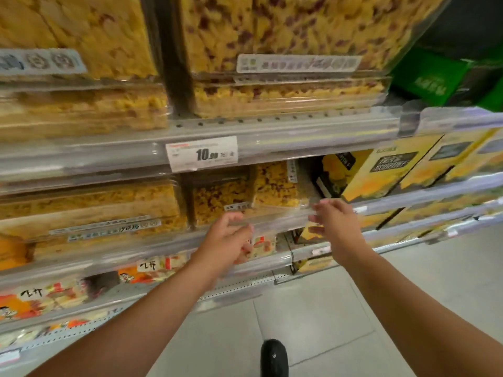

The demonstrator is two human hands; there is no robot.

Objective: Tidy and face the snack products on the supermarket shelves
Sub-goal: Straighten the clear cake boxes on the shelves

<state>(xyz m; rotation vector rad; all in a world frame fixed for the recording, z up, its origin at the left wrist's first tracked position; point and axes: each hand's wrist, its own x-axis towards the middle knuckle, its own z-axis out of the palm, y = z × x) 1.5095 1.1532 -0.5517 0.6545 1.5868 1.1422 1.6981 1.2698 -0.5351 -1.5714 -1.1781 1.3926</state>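
On the second shelf a clear plastic box of yellow snack with dark red bits [275,186] leans tilted, its front edge sticking out past the shelf rail. My left hand [228,238] grips the box's lower left front edge with curled fingers. My right hand [334,219] holds its right front corner, thumb and fingers around the clear rim. A similar clear box [220,197] stands upright just left of it. Motion blur hides the exact finger contact.
Stacked clear snack boxes [89,202] fill the shelf to the left, and larger ones [285,31] the shelf above. A price tag reading 10.90 [202,155] hangs on the rail. Yellow cartons [386,170] stand at the right. Bagged snacks [152,270] lie lower; grey floor below.
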